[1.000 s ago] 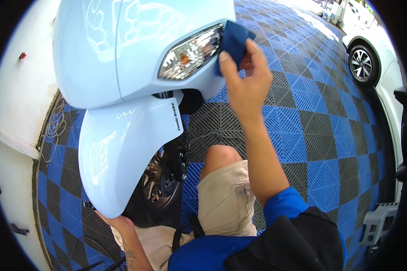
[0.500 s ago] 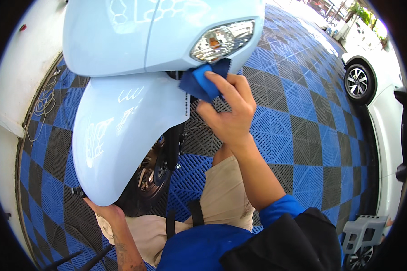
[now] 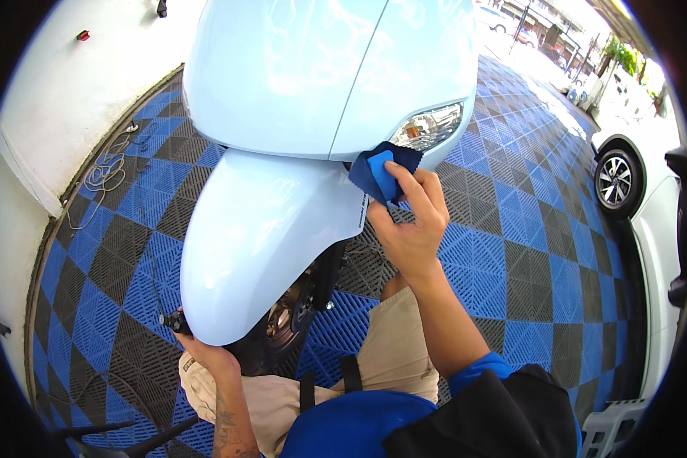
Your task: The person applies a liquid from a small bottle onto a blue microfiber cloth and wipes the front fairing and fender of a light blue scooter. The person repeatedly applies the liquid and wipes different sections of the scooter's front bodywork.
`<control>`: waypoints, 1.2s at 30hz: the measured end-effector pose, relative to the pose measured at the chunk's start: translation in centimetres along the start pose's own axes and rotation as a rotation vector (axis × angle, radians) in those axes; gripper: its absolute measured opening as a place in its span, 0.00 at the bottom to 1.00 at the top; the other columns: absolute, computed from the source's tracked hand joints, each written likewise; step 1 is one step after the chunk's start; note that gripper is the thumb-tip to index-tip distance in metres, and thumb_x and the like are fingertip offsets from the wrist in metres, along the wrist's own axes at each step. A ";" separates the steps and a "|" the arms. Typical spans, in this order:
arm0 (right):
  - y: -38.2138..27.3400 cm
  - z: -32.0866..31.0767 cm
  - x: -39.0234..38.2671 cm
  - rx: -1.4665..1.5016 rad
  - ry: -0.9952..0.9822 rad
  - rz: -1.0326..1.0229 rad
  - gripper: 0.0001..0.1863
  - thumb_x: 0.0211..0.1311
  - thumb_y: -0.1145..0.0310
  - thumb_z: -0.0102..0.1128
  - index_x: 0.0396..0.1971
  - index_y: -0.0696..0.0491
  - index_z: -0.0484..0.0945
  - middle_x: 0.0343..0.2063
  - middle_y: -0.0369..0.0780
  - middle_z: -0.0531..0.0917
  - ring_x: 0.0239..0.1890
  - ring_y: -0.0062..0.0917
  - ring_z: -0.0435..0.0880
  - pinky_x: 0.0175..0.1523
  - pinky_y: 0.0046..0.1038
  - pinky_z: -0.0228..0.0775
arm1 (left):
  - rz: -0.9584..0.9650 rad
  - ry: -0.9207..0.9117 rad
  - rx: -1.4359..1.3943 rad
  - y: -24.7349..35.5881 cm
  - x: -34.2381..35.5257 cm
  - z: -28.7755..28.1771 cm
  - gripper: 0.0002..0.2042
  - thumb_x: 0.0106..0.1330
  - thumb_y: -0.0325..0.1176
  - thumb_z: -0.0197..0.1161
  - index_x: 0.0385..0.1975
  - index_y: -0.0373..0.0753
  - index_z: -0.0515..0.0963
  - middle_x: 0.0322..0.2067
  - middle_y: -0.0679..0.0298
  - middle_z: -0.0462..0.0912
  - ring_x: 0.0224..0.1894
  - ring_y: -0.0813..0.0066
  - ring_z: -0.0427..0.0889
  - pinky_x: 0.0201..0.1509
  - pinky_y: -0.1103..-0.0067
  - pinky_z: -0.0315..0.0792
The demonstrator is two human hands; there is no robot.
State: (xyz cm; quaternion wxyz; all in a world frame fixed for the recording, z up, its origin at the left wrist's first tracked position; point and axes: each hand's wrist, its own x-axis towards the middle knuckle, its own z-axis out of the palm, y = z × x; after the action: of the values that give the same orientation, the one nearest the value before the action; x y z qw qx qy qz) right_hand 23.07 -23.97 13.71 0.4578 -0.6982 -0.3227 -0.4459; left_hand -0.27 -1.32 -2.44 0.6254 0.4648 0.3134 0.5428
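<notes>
Cloth: dark blue square of fabric with zigzag-cut edges [image 3: 366, 180], folded around a bright blue, smooth-faced block [image 3: 382, 172].
Cloth position: at the lower edge of the front panel, just below the lamp, overlapping both in view.
Right hand [image 3: 414, 223]: clamped on cloth and block, thumb and fingers on opposite sides.
Left hand [image 3: 211, 357]: at the fender tip, partly hidden, closed on a small black cylindrical object [image 3: 175, 321].
Front panel: glossy pale blue, rounded, split by a vertical seam [image 3: 298, 91].
Lamp: clear, faceted, tapered lens with amber centre [image 3: 433, 127].
Fender: glossy pale blue, curved, tapering downward [image 3: 259, 244].
Wheel: black tyre, copper-toned rim [image 3: 283, 318].
Floor: blue and dark grey ribbed tiles, chequered [image 3: 538, 267].
</notes>
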 end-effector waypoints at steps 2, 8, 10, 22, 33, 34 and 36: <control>0.2 0.4 0.1 0.011 -0.012 -0.034 0.26 0.38 0.77 0.70 0.46 0.55 0.86 0.34 0.42 0.78 0.32 0.32 0.80 0.37 0.30 0.74 | 0.018 -0.042 -0.002 -0.1 -0.1 -0.1 0.17 0.78 0.38 0.53 0.62 0.39 0.68 0.57 0.63 0.74 0.61 0.71 0.73 0.67 0.72 0.67; 0.0 3.1 0.6 -0.151 0.088 -0.324 0.23 0.37 0.75 0.73 0.41 0.49 0.89 0.37 0.35 0.82 0.34 0.26 0.80 0.46 0.31 0.63 | -0.028 -0.029 -0.033 -0.4 -0.2 -0.3 0.16 0.78 0.33 0.54 0.62 0.39 0.68 0.56 0.62 0.74 0.60 0.71 0.73 0.68 0.72 0.66; 0.1 3.3 0.4 -0.193 0.068 -0.383 0.21 0.37 0.75 0.73 0.39 0.47 0.89 0.38 0.33 0.83 0.34 0.24 0.80 0.47 0.30 0.61 | -0.019 -0.038 -0.058 -0.6 -0.2 -0.2 0.16 0.78 0.33 0.53 0.62 0.38 0.67 0.56 0.62 0.73 0.60 0.71 0.73 0.68 0.72 0.66; -4.8 4.2 0.7 0.040 -0.140 -0.385 0.20 0.34 0.76 0.71 0.36 0.54 0.86 0.39 0.40 0.83 0.38 0.32 0.81 0.45 0.33 0.67 | -0.206 0.020 -0.278 1.2 0.4 -0.2 0.17 0.74 0.27 0.53 0.61 0.38 0.67 0.52 0.63 0.75 0.56 0.71 0.75 0.63 0.73 0.68; -11.5 -3.6 -8.3 1.772 -0.702 1.482 0.26 0.62 0.68 0.62 0.60 0.61 0.73 0.45 0.42 0.82 0.42 0.24 0.83 0.47 0.26 0.78 | 0.254 -0.587 0.326 14.7 1.0 0.1 0.23 0.49 0.18 0.66 0.49 0.35 0.80 0.43 0.61 0.79 0.48 0.69 0.77 0.57 0.75 0.70; -11.9 -3.5 -8.8 1.751 -0.716 1.554 0.27 0.61 0.65 0.62 0.59 0.59 0.72 0.43 0.42 0.81 0.40 0.25 0.82 0.43 0.26 0.77 | 0.380 -0.665 0.393 15.6 0.9 1.1 0.23 0.47 0.18 0.66 0.48 0.36 0.81 0.42 0.61 0.79 0.47 0.67 0.77 0.56 0.74 0.70; -12.1 -3.5 -9.3 1.733 -0.723 1.658 0.28 0.61 0.61 0.61 0.60 0.57 0.72 0.42 0.42 0.78 0.37 0.26 0.79 0.39 0.26 0.75 | 0.598 -0.796 0.549 17.1 0.7 3.0 0.23 0.45 0.19 0.67 0.46 0.38 0.83 0.42 0.60 0.79 0.47 0.63 0.78 0.55 0.72 0.71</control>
State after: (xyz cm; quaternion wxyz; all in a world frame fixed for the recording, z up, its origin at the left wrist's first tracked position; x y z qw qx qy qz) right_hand 7.82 -23.09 10.03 0.7939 -0.2429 -0.0805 0.5516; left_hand -4.11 -1.75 14.54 0.3708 0.8475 0.0379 0.3778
